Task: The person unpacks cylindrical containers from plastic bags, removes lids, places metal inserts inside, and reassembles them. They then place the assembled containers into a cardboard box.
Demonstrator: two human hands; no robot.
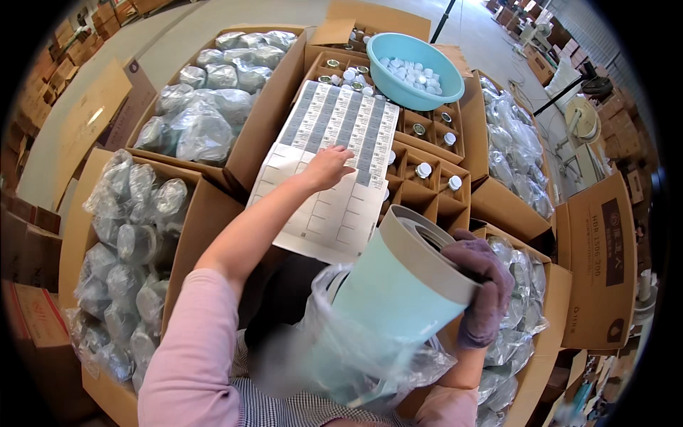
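Nearest the body, the right hand [482, 290], in a purple glove, gripped the rim of a pale green cylindrical canister [398, 299], fingers hooked over its grey open mouth and curled inside. The canister lay tilted, mouth up and to the right, its lower end still in a clear plastic bag [356, 363] that blurred against the lap. The right forearm rose from the lower edge, bent sharply at the wrist.

Beyond it, the left arm in a pink sleeve [192, 349] stretched forward and to the right, nearly straight. The bare left hand [329, 167] rested palm down on a sheet of labels [334, 156], fingers spread loosely and pressing on the paper; they seemed to be picking at one label, though that was too small to tell. The sheet lay across a cardboard box with dividers [427, 188] holding small capped jars.

Farther off, a turquoise plastic basin [420, 89] of white caps [416, 75] sat on the box's far end. Cartons of bagged canisters [206, 114] stood left and right.
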